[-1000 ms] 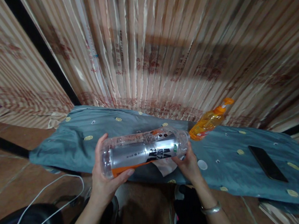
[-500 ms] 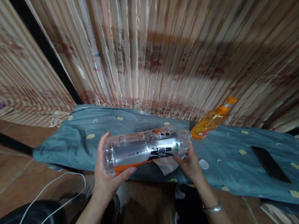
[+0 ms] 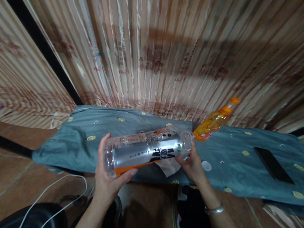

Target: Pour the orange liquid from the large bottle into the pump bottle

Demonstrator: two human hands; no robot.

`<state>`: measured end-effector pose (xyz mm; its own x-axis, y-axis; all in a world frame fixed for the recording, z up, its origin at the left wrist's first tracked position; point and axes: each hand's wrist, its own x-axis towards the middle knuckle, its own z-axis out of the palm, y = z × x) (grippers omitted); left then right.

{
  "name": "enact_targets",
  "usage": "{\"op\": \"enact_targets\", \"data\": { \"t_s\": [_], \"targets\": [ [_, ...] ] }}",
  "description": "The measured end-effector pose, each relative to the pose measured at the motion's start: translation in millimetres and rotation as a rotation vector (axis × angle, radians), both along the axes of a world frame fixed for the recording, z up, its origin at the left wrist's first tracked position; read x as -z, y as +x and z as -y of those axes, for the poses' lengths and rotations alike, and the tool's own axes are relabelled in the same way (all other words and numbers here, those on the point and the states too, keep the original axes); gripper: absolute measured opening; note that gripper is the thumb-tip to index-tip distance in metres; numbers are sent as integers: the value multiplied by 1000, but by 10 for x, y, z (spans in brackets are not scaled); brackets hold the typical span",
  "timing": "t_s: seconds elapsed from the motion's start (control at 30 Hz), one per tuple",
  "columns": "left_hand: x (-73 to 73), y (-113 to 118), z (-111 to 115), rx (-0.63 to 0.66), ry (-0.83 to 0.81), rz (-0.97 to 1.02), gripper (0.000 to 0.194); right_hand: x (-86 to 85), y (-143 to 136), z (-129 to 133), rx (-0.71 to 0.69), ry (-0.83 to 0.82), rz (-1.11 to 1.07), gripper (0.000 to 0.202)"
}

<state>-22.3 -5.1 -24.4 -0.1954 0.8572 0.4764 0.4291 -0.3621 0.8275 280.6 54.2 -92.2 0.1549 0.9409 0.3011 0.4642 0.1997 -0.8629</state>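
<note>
Head view: at lower centre, the clear bottle (image 3: 142,154) lies lengthwise left to right, gripped by the left hand's (image 3: 106,182) fingers at its left end and, apparently, the right hand's (image 3: 194,167) at its right.

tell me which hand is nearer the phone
Right. The right hand, left of the phone in view, holds the nearer end of the clear bottle; the left hand is farther left, at the bottle's other end.

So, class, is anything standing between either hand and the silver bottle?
Nothing visible does: the left hand grips one end of the silver bottle, the right hand the other. The pump bottle is beyond the right end, not in between.
</note>
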Motion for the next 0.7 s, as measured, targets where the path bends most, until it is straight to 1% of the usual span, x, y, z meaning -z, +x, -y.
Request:
{"op": "enact_targets", "data": {
  "t_s": [0.23, 0.33, 0.47, 0.57, 0.7],
  "targets": [
    [-1, -7, 5, -6, 4, -30, 104, -9, 3, 9, -10, -3, -5, 81],
    [-4, 1, 1, 1, 34, -35, 104, -12, 1, 10, -16, -10, -10, 80],
    [1, 20, 4, -25, 68, -28, 105, -11, -2, 7, -12, 16, 0, 78],
    [-1, 33, 11, -9, 66, -32, 104, -7, -2, 6, -15, 23, 3, 78],
    [-14, 45, 4, -39, 64, -15, 105, 1, 1, 7, -12, 17, -8, 77]
  ]
}}
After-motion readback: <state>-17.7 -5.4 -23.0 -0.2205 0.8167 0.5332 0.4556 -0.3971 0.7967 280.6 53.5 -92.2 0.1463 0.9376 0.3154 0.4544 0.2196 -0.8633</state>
